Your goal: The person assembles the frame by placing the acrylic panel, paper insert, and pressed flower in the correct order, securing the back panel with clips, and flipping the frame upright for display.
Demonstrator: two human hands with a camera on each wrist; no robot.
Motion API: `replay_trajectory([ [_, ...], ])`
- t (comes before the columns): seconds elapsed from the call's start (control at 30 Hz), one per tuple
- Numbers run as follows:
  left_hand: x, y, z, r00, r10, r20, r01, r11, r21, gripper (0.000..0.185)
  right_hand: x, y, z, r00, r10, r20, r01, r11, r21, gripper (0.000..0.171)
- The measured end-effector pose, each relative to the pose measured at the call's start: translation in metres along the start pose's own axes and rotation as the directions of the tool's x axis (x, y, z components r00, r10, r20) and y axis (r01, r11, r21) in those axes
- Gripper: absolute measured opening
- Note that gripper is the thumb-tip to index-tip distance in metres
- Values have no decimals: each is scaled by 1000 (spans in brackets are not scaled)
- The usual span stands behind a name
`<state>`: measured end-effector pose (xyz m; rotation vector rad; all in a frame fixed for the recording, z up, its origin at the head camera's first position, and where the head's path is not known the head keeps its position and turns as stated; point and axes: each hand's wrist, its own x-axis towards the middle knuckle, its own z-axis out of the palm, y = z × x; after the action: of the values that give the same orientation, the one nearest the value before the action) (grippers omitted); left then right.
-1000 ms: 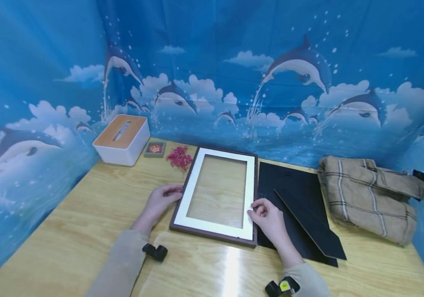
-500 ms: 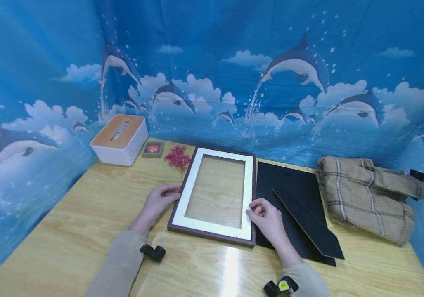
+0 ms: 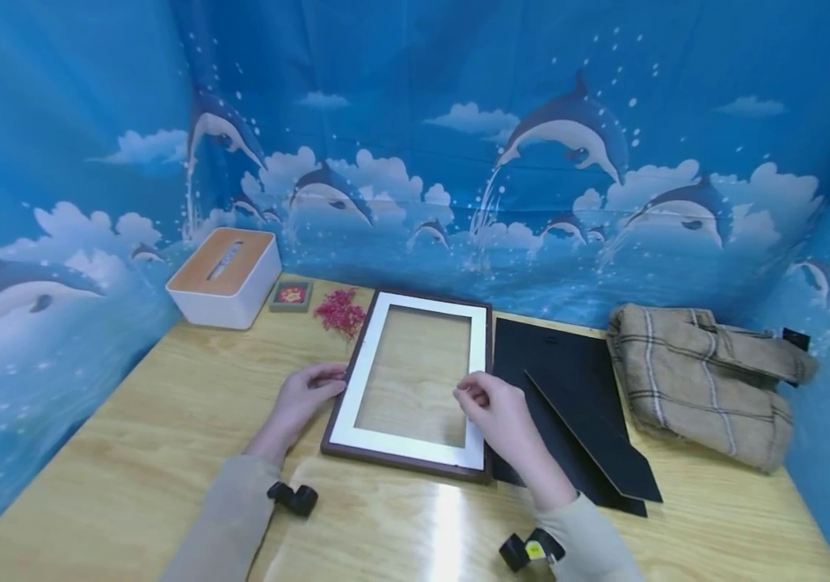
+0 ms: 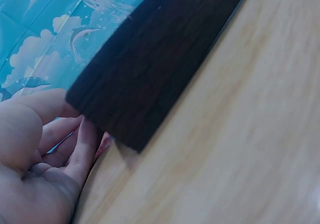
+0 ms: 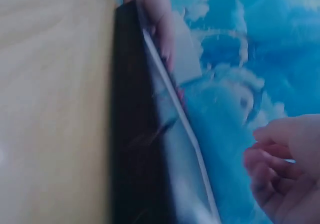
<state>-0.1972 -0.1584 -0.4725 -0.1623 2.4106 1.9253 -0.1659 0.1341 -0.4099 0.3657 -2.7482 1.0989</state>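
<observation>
A dark brown picture frame (image 3: 406, 464) with a white mat (image 3: 356, 388) inside lies on the wooden table. At its left edge my left hand (image 3: 305, 398) holds the side, thumb and fingers against the dark wood, as the left wrist view also shows with the frame's side (image 4: 145, 68). My right hand (image 3: 498, 408) hovers over the mat's right strip, fingers loosely curled and holding nothing visible. In the right wrist view the right hand (image 5: 287, 161) is apart from the frame's side (image 5: 135, 124). Right of the frame lies a black backing board (image 3: 553, 343) with its stand leg (image 3: 596, 440) raised.
Pink dried flowers (image 3: 340, 313) lie by the frame's upper left. Behind them are a small green-grey square with a red pattern (image 3: 291, 297) and a white tissue box (image 3: 229, 279) with a wooden lid. A folded plaid cloth (image 3: 698, 388) lies far right. A dolphin curtain (image 3: 415, 121) backs the table.
My right hand has come off the frame's right edge and moved left and slightly up, over the mat. The left hand stays at the left edge. The head view has shifted slightly.
</observation>
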Motion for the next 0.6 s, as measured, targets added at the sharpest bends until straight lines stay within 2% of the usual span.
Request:
replay_trajectory([
  [0.17,-1,1,-1,1000,3,2,-3,1000,-22,39,32,-38,16,989,-69,130,66,998,24,21],
  [0.27,0,1,-2,1000,1,2,-1,1000,-21,38,55,-55,32,982,-85,170,70,994,89,21],
  [0.43,0,0,-2,1000,-6,5,6,999,-33,38,90,-74,63,984,-58,168,18,973,231,19],
  [0.5,-1,0,-2,1000,2,13,-2,999,-39,39,100,-76,76,989,-44,144,9,973,230,19],
  [0.6,-2,0,-2,1000,10,11,-10,999,-45,39,110,-79,95,994,-24,111,5,986,169,24],
])
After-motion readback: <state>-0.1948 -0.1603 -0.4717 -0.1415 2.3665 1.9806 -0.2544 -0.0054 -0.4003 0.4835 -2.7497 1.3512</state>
